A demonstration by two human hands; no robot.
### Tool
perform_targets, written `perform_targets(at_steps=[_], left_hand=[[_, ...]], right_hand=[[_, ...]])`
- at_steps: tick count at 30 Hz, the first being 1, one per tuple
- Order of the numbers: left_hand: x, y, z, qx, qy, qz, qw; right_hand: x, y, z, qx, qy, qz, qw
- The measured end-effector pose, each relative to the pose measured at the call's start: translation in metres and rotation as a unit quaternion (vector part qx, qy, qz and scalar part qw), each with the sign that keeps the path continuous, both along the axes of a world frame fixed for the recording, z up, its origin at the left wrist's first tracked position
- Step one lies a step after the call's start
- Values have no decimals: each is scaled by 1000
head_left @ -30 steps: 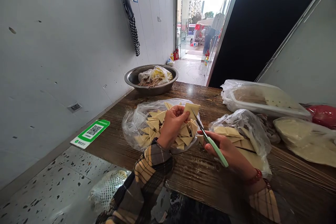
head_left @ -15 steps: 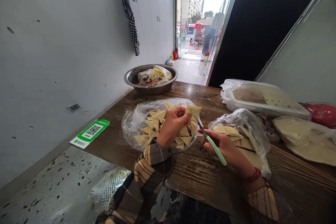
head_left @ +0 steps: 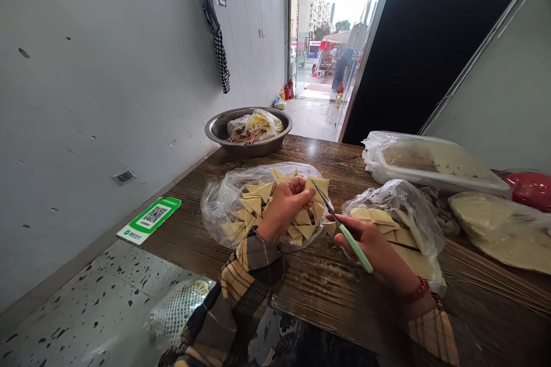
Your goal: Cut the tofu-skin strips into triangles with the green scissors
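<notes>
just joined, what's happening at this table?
One person works at the wooden table. The left hand pinches a yellow square sheet above an open plastic bag of cut triangles. The right hand holds green-handled scissors, blades against the sheet. A second bag of larger sheets lies to the right; a metal bowl sits further back.

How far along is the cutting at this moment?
Done: a pile of cut triangles lies in the open bag. In hand: the left hand holds a square piece against the scissors in the right hand. Left: uncut sheets in the bag alongside.
</notes>
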State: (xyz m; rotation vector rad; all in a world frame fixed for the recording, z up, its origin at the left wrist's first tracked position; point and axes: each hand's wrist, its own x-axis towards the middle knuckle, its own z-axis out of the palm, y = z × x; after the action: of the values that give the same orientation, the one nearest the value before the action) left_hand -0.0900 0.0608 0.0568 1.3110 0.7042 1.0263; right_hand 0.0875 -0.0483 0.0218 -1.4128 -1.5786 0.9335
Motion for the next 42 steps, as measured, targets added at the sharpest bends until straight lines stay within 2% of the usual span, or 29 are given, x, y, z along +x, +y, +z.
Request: perform_targets(at_steps=[7,11,18,25,29,31,34,37,42], left_hand=[[-2,-2,2,-21,-8,16,1000],[-2,1,-2,9,19,3,1000],[-2,3,-3,23,41,-18,999],[-3,4,-5,28,59,-3,998],[-3,4,-6,51,83,5,995],[-4,4,-4,63,79,38,994],[-6,6,-2,126,91,147,977],[-9,12,-4,208,147,222,941],[-11,22,-13,262,165,297,904]], right_hand=[[-3,0,6,-7,-38,-14,999],[-3,2,7,6,-56,-7,998],[-3,3,6,20,-50,12,998],[-5,3,11,15,-45,6,999],[-8,3,9,-10,-21,0,1000],[-8,3,4,-49,25,-3,998],[-5,2,0,-92,120,-18,988],[-1,0,3,-76,210,-55,973],[8,-2,12,-9,305,-118,945]])
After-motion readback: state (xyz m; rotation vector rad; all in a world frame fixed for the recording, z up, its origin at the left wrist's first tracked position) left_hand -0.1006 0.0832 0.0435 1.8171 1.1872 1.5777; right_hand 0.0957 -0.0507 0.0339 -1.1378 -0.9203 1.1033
